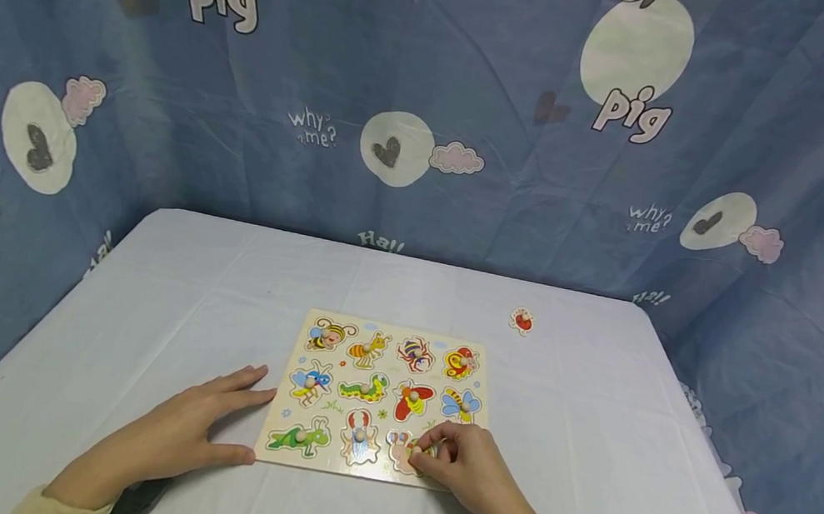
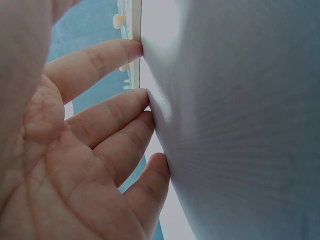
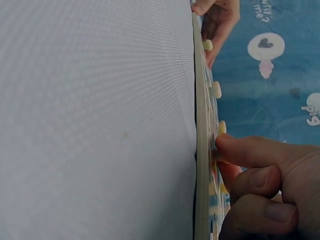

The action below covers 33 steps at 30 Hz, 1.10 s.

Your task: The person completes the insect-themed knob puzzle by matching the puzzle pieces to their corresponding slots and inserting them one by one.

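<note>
A wooden peg puzzle board [image 1: 381,394] with colourful insect pieces lies flat on the white table [image 1: 588,443]. My right hand [image 1: 429,451] sits on the board's near right corner, its thumb and fingers pinching the knob of the bottom-row piece [image 1: 402,450]. In the right wrist view the right hand [image 3: 225,155] presses against the board's edge [image 3: 201,125]. My left hand [image 1: 229,418] lies flat on the table with straight fingers, its fingertips [image 2: 140,97] touching the board's left edge [image 2: 136,20].
One loose red puzzle piece [image 1: 522,320] lies on the table beyond the board's far right corner. Blue printed cloth [image 1: 428,108] hangs behind and at both sides of the table. Small wooden knobs [image 3: 216,90] stick up from the seated pieces.
</note>
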Motion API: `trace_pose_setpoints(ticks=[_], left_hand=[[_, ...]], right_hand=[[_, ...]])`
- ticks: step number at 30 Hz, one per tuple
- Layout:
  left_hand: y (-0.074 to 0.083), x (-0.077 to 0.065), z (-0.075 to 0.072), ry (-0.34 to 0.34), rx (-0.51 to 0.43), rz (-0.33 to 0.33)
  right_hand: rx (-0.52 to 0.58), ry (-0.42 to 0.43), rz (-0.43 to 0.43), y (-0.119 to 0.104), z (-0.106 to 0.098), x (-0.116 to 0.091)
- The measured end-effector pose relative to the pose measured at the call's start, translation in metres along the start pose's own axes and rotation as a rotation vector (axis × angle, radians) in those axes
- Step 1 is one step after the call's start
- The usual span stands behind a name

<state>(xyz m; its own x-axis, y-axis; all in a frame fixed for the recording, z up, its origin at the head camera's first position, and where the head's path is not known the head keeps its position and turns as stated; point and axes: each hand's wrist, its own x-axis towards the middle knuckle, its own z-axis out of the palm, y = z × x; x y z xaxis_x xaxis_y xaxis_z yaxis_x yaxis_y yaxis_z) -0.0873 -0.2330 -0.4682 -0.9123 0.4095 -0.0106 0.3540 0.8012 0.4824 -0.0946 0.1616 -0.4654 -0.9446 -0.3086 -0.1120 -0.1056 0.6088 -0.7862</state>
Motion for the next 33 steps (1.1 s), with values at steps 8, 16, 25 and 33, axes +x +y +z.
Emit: trace_pose_setpoints(ticks=[8, 16, 25, 33], left_hand=[[0.0002, 0.0009, 0.0001, -0.018, 0.013, -0.020], [0.0004, 0.0009, 0.0009, -0.027, 0.011, -0.021], [0.0018, 0.0005, -0.0001, -0.033, 0.024, -0.032], [0.0031, 0.0006, -0.0007, -0.034, 0.026, -0.039]], right_hand=[[-0.037, -0.002, -0.015, -0.0002, -0.0004, 0.0009], [-0.062, -0.005, -0.015, 0.0008, -0.0001, 0.0006], [-0.058, 0.013, -0.010, 0.0004, 0.0011, -0.0005], [-0.050, 0.000, -0.006, -0.0001, -0.0015, -0.0010]])
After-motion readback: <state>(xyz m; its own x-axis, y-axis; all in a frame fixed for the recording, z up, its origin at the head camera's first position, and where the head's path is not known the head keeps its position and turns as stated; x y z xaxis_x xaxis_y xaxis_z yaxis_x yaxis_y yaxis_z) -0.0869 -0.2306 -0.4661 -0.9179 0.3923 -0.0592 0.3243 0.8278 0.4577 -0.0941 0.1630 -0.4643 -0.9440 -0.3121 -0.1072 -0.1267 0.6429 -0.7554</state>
